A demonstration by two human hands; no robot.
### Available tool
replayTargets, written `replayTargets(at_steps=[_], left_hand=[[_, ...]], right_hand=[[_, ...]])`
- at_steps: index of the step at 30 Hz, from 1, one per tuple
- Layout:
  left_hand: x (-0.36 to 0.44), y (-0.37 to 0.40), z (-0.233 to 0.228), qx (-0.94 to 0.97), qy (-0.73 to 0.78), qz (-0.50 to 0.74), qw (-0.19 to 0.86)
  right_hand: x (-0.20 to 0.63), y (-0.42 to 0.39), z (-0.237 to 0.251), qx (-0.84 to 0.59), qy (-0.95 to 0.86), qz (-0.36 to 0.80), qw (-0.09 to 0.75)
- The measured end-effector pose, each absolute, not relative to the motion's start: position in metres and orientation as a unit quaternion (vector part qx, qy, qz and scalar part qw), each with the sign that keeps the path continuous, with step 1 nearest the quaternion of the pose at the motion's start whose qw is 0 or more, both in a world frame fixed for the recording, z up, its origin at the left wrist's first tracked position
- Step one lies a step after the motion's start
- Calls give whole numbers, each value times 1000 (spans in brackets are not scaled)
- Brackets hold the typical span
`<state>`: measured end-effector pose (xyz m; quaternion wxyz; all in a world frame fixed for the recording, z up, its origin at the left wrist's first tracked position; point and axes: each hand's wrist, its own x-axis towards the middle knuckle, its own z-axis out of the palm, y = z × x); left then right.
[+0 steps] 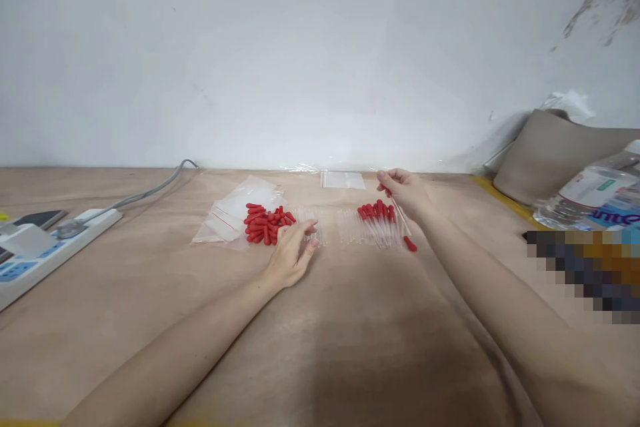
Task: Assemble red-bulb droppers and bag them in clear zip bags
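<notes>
Just right of the red rubber bulbs [265,223], the left hand [293,253] rests loosely open on clear glass tubes [313,227], gripping nothing. Further right of that heap, the right hand [405,190] pinches one dropper [397,203] above the finished droppers [383,223].

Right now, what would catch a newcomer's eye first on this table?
The pile of red rubber bulbs at table centre, with the left hand resting beside it. To its right lies a row of red-capped droppers, and the right hand pinches one dropper above them. A white power strip sits far left.
</notes>
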<state>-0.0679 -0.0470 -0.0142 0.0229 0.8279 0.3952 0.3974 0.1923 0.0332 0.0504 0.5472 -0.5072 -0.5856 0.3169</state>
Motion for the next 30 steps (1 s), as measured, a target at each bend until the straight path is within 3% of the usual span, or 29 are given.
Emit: replayTargets(at_steps=[8,17,22,25,30], left_hand=[[-66,-49,-12,854,393,339,18],[-65,-49,-11,864,389,319,23],[-66,-50,-12,835,432,338,-28],[-64,-47,-13,796,487,354,-68],[-48,-30,-4,775,547,292,-122]], right_hand=[[191,73,25,-658,-657,62,363],[183,65,7,-698,-646,17,307],[198,49,16,-707,-632,-16,316],[228,34,24,-733,-625,15,269],[266,6,32,-725,-652,204,88]])
